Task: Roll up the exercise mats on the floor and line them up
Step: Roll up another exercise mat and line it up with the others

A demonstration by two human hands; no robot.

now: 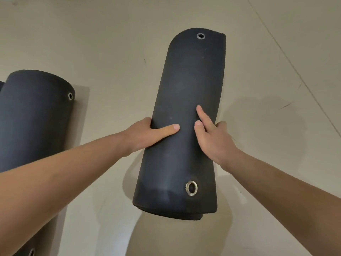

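- A smooth beige floor (110, 43) is filling the frame, with a thin seam (295, 71) running diagonally down the upper right and a dark scuff (285, 106) showing at mid right.
- A black rolled mat (35, 115) is lying on it at the left, a metal eyelet (70, 96) glinting at its far end.
- A dark sliver (1, 85) of another roll is peeking in beside it, far left.
- The centre roll (186, 80) is casting a shadow on the floor; whether it is touching cannot be told.

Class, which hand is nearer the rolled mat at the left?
Left. The left hand grips the held mat's side facing the left mat; the right hand, its far side.
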